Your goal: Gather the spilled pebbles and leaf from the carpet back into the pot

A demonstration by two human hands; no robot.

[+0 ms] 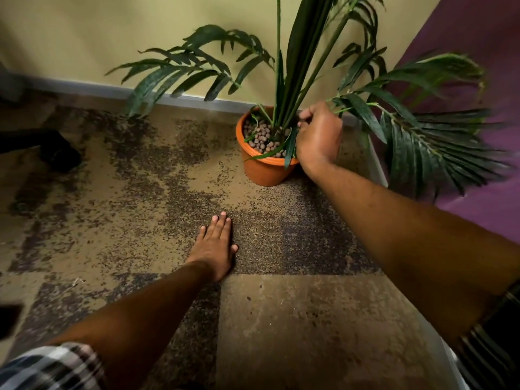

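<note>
An orange pot (261,171) stands on the carpet in the corner, filled with brown pebbles (260,136) around a tall green palm-like plant (298,66). My right hand (319,136) is at the pot's right rim, fingers curled in by the plant stems; a green leaf (289,147) hangs just beside it and I cannot tell whether the fingers hold anything. My left hand (216,244) lies flat on the carpet, palm down, fingers together, well in front of the pot. I see no loose pebbles on the carpet.
The speckled tan and dark carpet (295,319) covers the floor. A yellow wall with grey skirting (98,88) runs behind, a purple wall (478,29) to the right. A dark object (53,149) sits at far left. Fronds (439,147) droop right of the pot.
</note>
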